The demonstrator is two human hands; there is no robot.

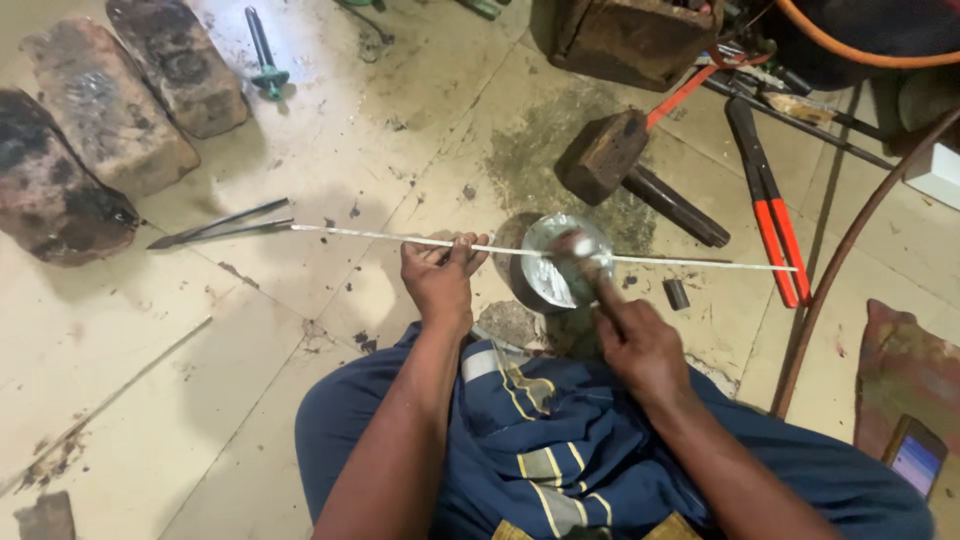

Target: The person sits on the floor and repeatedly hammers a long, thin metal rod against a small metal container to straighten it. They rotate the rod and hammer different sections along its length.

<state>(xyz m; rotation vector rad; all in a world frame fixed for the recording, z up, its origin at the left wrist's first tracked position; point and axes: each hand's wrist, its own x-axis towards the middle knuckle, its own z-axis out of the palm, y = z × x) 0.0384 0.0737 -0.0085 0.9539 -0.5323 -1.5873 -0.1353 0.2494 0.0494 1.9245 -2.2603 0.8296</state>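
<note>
Thin white rod held level across the floor, both hands on it.

The left hand (440, 275) is curled closed around the thin white rod (400, 238); the right hand (625, 330) pinches it over a shiny round tin (560, 262), fingers blurred. The rod's left end lies close to dark tongs (215, 228), its right end touches red-handled cutters (775, 225). Bare tile lies left; a wooden mallet (625, 165) sits beyond.

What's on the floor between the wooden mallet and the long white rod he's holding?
In the head view, a round shiny metal dish lies between the wooden mallet and the white rod, just under the right hand.
</note>
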